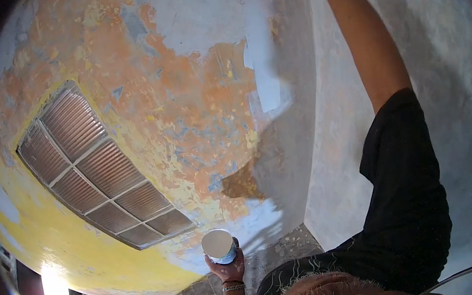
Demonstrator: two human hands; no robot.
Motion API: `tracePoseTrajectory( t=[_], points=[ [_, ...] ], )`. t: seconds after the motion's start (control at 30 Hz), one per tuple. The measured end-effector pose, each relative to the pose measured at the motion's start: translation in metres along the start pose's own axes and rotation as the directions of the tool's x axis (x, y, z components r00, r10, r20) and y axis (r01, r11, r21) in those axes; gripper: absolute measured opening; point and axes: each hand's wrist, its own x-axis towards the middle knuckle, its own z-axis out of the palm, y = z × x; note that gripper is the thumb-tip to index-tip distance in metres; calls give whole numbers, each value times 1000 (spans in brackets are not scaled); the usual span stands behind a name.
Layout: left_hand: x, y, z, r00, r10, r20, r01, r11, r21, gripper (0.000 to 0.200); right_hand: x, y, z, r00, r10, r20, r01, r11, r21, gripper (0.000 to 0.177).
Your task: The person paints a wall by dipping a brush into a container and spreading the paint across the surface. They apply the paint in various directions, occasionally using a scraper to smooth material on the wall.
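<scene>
Low in the middle of the head view, a round tub (223, 257) with a blue and white outside holds something off-white. My left hand (232, 269) is closed around it from below and the right side, with a bracelet at the wrist. The tub is held in front of the patchy wall (199, 134). My right arm is stretched up along the corner, and the hand is cut off by the top edge. Near that arm, a pale smooth strip (263, 57) runs down the wall.
A framed window (99, 169) with ribbed panes is set in the wall at left. The wall (422, 196) on the right is pale grey and meets the patchy wall at a corner. A bright opening (56, 290) and clutter show at lower left.
</scene>
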Motion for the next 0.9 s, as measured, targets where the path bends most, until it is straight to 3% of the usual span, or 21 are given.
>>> tracePoseTrajectory(
  t=[0.07,0.1,0.13,0.2,0.23,0.37,0.43,0.5,0.57,0.63,0.73,0.8,0.87,0.9],
  points=[
    [-2,3,-3,999,6,-44,-7,1000,-1,63,-41,5,33,929,-341,-143,311,930,-197,34],
    [-2,4,-6,999,-24,-38,24,1000,-2,63,-76,3,32,974,-147,175,174,973,-151,25],
    [-2,5,-8,998,-56,-31,56,998,-3,64,-104,-21,25,988,-145,55,145,989,4,30],
    [-6,5,3,997,-51,-62,51,999,-5,64,-155,-38,17,978,-79,194,59,993,107,40],
    [-9,5,6,995,-44,-90,43,999,-10,64,-178,-45,17,985,-150,89,133,976,170,43],
    [-4,10,-8,990,-134,-32,135,991,-1,65,-271,-79,-2,945,-11,326,-51,983,179,47],
    [-6,11,-6,988,-144,62,143,990,13,56,-297,-99,-24,856,73,512,-158,980,123,45],
    [-3,16,-18,974,-201,109,202,979,0,56,-323,-113,-40,860,34,508,-154,969,195,42],
    [-5,16,-14,953,-258,155,264,965,-14,56,-329,-116,-44,864,-6,503,-148,953,265,39],
    [-11,12,-8,988,-143,66,144,989,-15,58,-329,-116,-47,656,-75,751,-205,940,274,33],
    [-3,15,-33,970,-231,71,232,973,-14,59,-324,-85,-13,685,-116,720,-168,936,310,27],
    [-10,14,-21,985,-172,18,172,985,-15,61,-272,-76,-18,642,-79,763,-193,946,261,33],
    [-6,17,-33,985,-169,21,169,985,-25,60,-237,-58,-16,687,27,727,-314,912,263,29],
    [-9,17,-31,986,-169,16,169,985,-25,60,-223,-54,-20,771,77,633,-319,906,278,28]
  ],
)
